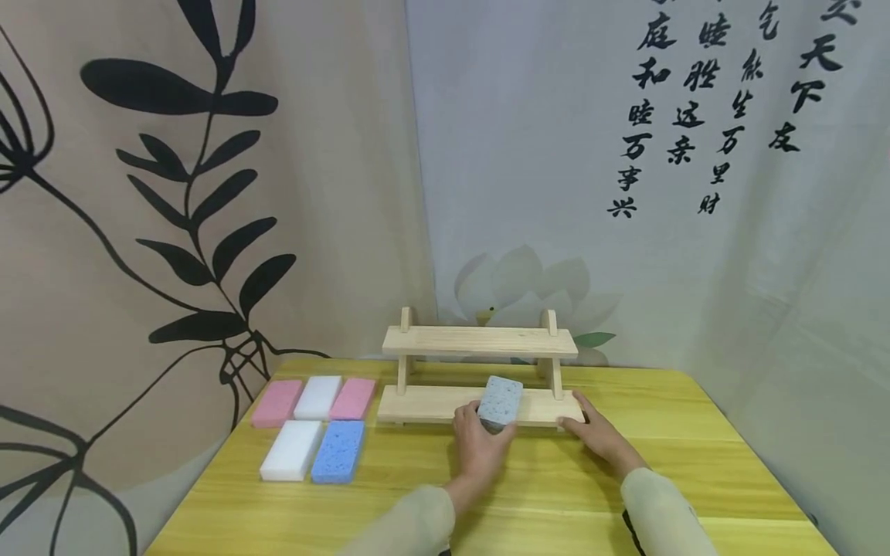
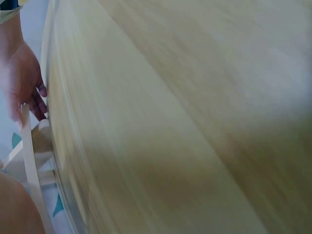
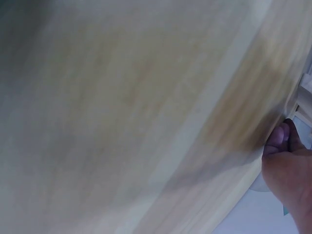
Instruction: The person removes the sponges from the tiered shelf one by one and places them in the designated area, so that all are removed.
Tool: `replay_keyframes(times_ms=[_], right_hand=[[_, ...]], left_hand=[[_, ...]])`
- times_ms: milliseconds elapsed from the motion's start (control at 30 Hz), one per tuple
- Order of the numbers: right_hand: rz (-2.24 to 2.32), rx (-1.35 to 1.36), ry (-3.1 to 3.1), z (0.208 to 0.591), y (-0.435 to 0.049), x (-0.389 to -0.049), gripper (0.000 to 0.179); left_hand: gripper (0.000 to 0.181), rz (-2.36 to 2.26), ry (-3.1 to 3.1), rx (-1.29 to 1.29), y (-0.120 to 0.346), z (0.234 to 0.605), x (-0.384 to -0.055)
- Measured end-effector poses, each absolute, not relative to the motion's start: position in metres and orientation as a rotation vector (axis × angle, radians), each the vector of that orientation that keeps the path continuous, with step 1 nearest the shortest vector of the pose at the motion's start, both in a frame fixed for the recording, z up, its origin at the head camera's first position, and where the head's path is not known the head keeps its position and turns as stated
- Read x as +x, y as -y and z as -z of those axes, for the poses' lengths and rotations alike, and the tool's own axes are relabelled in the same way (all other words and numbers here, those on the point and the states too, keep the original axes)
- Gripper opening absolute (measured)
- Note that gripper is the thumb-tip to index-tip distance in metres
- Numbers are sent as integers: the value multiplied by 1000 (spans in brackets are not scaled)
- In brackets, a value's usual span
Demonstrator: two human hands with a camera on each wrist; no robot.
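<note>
My left hand (image 1: 481, 448) grips a grey speckled sponge (image 1: 502, 398) by its lower part, thumb on one side and fingers on the other. The sponge is tilted in front of the lower board of a two-tier wooden rack (image 1: 424, 403); whether it touches the board cannot be told. At the rack's right end, my right hand (image 1: 603, 439) holds the lower board, thumb at the front and fingers behind. The left wrist view shows this right hand (image 2: 24, 73) at the board's end, and part of my left hand (image 2: 19, 209). In the right wrist view, the right hand (image 3: 287, 170) shows curled fingers.
Left of the rack lie a blue sponge (image 1: 338, 452), two white sponges (image 1: 290, 450) and two pink sponges (image 1: 276, 403), in two rows. The upper shelf (image 1: 480, 340) rises behind my left hand. A printed curtain (image 1: 334, 193) hangs behind the wooden table (image 1: 556, 494).
</note>
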State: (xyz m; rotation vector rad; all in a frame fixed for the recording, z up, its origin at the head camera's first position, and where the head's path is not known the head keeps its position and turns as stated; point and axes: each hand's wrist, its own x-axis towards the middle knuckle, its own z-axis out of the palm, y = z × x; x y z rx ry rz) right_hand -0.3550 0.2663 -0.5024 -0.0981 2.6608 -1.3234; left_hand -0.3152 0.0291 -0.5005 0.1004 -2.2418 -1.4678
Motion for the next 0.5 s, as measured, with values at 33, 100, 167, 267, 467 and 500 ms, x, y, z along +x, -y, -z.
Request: replay_keyframes(times_ms=[33,100,167,267,467,500], right_hand=[[1326,-97,-2661,502,-266,-356,93],[1326,-94,-2659,502,-266,-356,93],[1327,-86,-2654,502,-266,-357,92],[1322,-79,-2655,501,-266,-357,92],[1308,-77,-2663,502,-266,-358,94],[1307,-80,-2663,502,-266,-358,94]], left_hand=[[66,1465,2247,92,-26,500,-315],[66,1458,2254,86,-20,500,-314],[66,1441,2263,79,-14,500,-314],[65,1429,2267,66,-7,499,-314],[66,1427,2297,58,7,499,-313],[66,1436,2303,59,9,498,-313]])
